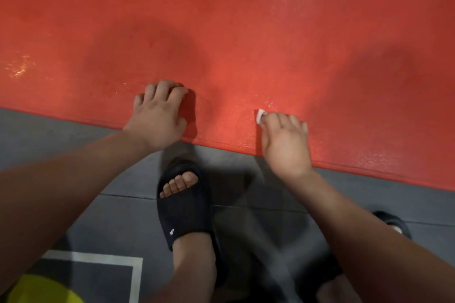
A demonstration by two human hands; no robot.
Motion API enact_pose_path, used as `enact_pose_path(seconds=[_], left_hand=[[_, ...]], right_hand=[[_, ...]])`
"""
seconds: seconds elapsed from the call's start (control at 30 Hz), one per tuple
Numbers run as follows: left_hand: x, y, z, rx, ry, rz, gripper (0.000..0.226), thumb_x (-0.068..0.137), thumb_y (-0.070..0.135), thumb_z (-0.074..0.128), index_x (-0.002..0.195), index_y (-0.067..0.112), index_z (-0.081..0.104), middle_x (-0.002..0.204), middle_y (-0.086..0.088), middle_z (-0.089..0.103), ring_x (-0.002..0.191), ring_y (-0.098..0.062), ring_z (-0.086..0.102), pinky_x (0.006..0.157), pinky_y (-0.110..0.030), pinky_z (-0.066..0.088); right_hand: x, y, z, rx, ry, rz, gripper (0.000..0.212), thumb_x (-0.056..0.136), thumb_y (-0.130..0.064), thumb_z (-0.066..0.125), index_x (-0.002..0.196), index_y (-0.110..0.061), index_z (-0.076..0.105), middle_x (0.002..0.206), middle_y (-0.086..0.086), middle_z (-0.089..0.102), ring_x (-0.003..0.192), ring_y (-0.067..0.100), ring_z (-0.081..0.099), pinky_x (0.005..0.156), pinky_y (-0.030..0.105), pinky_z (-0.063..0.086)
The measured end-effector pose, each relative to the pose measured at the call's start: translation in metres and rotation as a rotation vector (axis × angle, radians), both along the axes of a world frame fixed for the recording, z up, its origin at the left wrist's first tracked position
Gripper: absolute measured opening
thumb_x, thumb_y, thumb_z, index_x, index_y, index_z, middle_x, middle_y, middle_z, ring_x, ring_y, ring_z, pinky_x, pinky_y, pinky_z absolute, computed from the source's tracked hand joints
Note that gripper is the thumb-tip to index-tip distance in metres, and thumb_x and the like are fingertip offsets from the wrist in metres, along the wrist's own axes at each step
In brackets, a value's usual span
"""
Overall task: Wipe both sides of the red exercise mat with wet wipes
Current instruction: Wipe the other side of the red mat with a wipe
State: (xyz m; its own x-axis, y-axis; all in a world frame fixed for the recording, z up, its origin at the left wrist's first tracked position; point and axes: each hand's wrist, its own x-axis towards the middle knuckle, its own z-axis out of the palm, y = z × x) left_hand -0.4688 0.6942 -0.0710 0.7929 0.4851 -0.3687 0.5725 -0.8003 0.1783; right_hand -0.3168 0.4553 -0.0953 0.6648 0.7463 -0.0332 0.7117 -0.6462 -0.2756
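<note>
Right, the red mat (pixel 246 19) fills the top of your view, lying flat on the grey floor (pixel 49 135) with its near edge running just ahead of your feet. Damp sheen shows in patches on it. Your left hand (pixel 157 118) braces near that edge, its grip loosely bent, fingertips pressing the surface and holding nothing that I can see. Your right hand (pixel 283 140) sits just beside the edge too, its grip curled down over a small bunched wet wipe (pixel 260 115), of which only a white corner peeks out past the fingers.

Mind three risks. A wad that small probably covers little per stroke, so you could leave unwiped strips, and it may dry out before this face is done. A wet surface could let your bracing palm slide. A hard stroke along the edge could ruck the mat if the left hand lifts.

Count: one mat, two hands, two black sandals (pixel 182 204), one wipe.
</note>
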Motion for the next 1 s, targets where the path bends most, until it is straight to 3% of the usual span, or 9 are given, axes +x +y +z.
enact_pose_path(seconds=[0.07, 0.2, 0.27, 0.37, 0.53, 0.67, 0.8, 0.87, 1.0], left_hand=[[0.003, 0.000, 0.002, -0.003, -0.001, 0.010, 0.069, 0.074, 0.038, 0.047, 0.140, 0.019, 0.047, 0.137, -0.009, 0.042, 0.122, -0.037, 0.038, 0.096, -0.054, 0.037], [0.006, -0.001, 0.004, -0.011, -0.003, 0.031, 0.065, 0.075, 0.038, 0.044, 0.136, 0.017, 0.049, 0.135, -0.010, 0.043, 0.121, -0.037, 0.038, 0.096, -0.054, 0.037], [0.008, -0.003, 0.005, -0.027, -0.014, 0.064, 0.061, 0.075, 0.038, 0.044, 0.132, 0.018, 0.050, 0.134, -0.010, 0.043, 0.121, -0.036, 0.038, 0.096, -0.053, 0.037], [0.012, -0.005, 0.007, -0.032, -0.045, 0.101, 0.057, 0.075, 0.038, 0.044, 0.128, 0.018, 0.053, 0.134, -0.008, 0.045, 0.119, -0.036, 0.040, 0.095, -0.052, 0.038], [0.019, -0.004, 0.009, -0.027, -0.087, 0.082, 0.054, 0.074, 0.038, 0.042, 0.123, 0.020, 0.057, 0.130, -0.008, 0.047, 0.117, -0.034, 0.042, 0.093, -0.050, 0.039], [0.029, -0.005, 0.009, -0.036, -0.108, 0.075, 0.051, 0.074, 0.037, 0.043, 0.119, 0.019, 0.059, 0.129, -0.006, 0.047, 0.117, -0.032, 0.040, 0.092, -0.049, 0.037], [0.038, -0.003, 0.009, -0.028, -0.154, 0.066, 0.049, 0.074, 0.037, 0.044, 0.116, 0.020, 0.062, 0.127, -0.006, 0.050, 0.116, -0.033, 0.042, 0.091, -0.048, 0.038], [0.043, -0.001, 0.008, -0.023, -0.173, 0.067, 0.049, 0.073, 0.038, 0.042, 0.115, 0.021, 0.062, 0.126, -0.005, 0.051, 0.116, -0.034, 0.043, 0.091, -0.048, 0.039], [0.049, 0.003, 0.008, -0.027, -0.188, 0.065, 0.051, 0.073, 0.039, 0.040, 0.114, 0.021, 0.063, 0.126, -0.006, 0.051, 0.117, -0.034, 0.042, 0.091, -0.049, 0.040]], right_hand=[[-0.006, 0.012, 0.000, -0.023, -0.020, -0.061, 0.011, 0.092, -0.018, 0.054, 0.099, -0.016, 0.062, 0.087, 0.006, 0.065, 0.084, 0.032, 0.054, 0.074, 0.042, 0.035], [-0.048, 0.045, 0.000, 0.048, 0.093, 0.205, 0.022, 0.087, -0.011, 0.063, 0.109, -0.015, 0.066, 0.090, 0.005, 0.067, 0.085, 0.031, 0.056, 0.078, 0.040, 0.042], [-0.047, 0.056, 0.007, 0.077, 0.120, 0.252, 0.014, 0.090, -0.013, 0.062, 0.104, -0.014, 0.066, 0.085, 0.006, 0.068, 0.082, 0.031, 0.057, 0.076, 0.039, 0.041], [-0.020, 0.068, 0.022, 0.148, 0.175, 0.114, 0.010, 0.091, -0.015, 0.054, 0.092, -0.008, 0.060, 0.070, 0.014, 0.064, 0.072, 0.035, 0.058, 0.067, 0.039, 0.040], [0.044, 0.054, 0.012, 0.198, 0.207, -0.073, 0.022, 0.091, -0.020, 0.047, 0.095, -0.009, 0.066, 0.098, 0.016, 0.059, 0.090, 0.038, 0.053, 0.082, 0.043, 0.044], [0.079, 0.032, 0.004, 0.119, 0.150, -0.188, 0.018, 0.091, -0.015, 0.048, 0.093, -0.008, 0.065, 0.093, 0.018, 0.059, 0.088, 0.040, 0.055, 0.081, 0.044, 0.044], [0.077, 0.027, 0.021, 0.283, 0.211, -0.354, 0.016, 0.093, -0.007, 0.050, 0.105, -0.008, 0.061, 0.103, 0.015, 0.061, 0.095, 0.033, 0.056, 0.080, 0.035, 0.038], [0.065, 0.028, 0.031, 0.337, 0.164, -0.238, 0.015, 0.095, -0.010, 0.050, 0.105, -0.006, 0.061, 0.101, 0.016, 0.060, 0.090, 0.034, 0.057, 0.077, 0.035, 0.040], [0.054, 0.024, 0.024, 0.144, 0.226, 0.018, 0.023, 0.095, -0.012, 0.058, 0.118, -0.009, 0.061, 0.108, 0.014, 0.056, 0.087, 0.037, 0.060, 0.074, 0.039, 0.048]])
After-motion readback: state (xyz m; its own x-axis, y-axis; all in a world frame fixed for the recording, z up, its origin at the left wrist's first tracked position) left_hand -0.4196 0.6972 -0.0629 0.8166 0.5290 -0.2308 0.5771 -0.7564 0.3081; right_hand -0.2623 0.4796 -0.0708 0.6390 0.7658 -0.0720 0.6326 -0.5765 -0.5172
